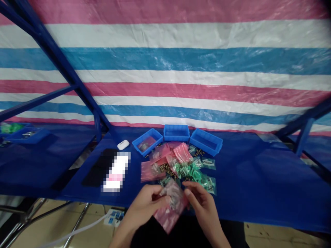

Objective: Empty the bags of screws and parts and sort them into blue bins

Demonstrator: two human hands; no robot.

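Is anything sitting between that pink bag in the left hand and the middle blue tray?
Yes. On the table, between the held pink bag and the middle blue tray, lie other pink bags, green pieces and small brass-coloured parts.

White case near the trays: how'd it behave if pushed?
The white case is probably stiff, given its even, rounded outline. It lies flat, so likely slides rather than rolls; its smooth-looking shell might feel slippery.
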